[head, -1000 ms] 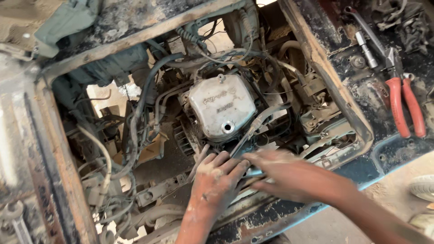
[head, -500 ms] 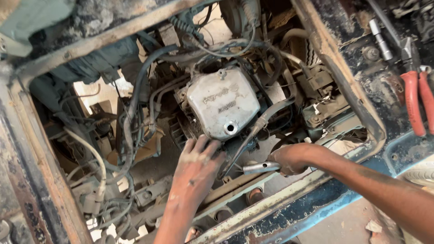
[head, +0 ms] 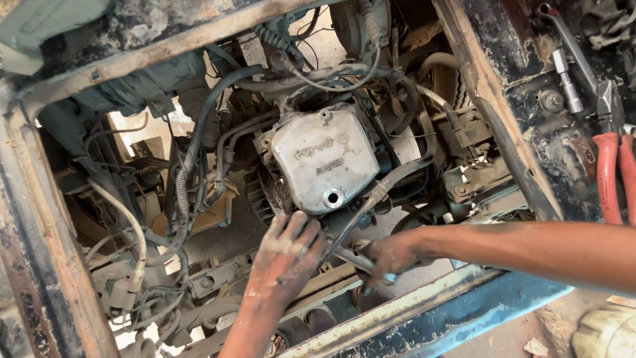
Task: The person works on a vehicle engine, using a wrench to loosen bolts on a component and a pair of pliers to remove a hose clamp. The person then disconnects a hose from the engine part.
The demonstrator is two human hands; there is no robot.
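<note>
2 hands under the engine cover (head: 326,161)

Left hand (head: 286,255) spread open (greasy) against the engine; right hand (head: 391,255) grips a spanner (head: 354,260).

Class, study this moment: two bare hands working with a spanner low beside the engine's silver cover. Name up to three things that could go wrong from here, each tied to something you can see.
1. The right hand grips a spanner close to the left hand; a slip could drive knuckles into the silver cover or the frame.
2. Loose cables hang beside the work; a hand or the tool could snag them.
3. The red-handled pliers lie on the rusty ledge beside the opening and might get knocked in.
</note>
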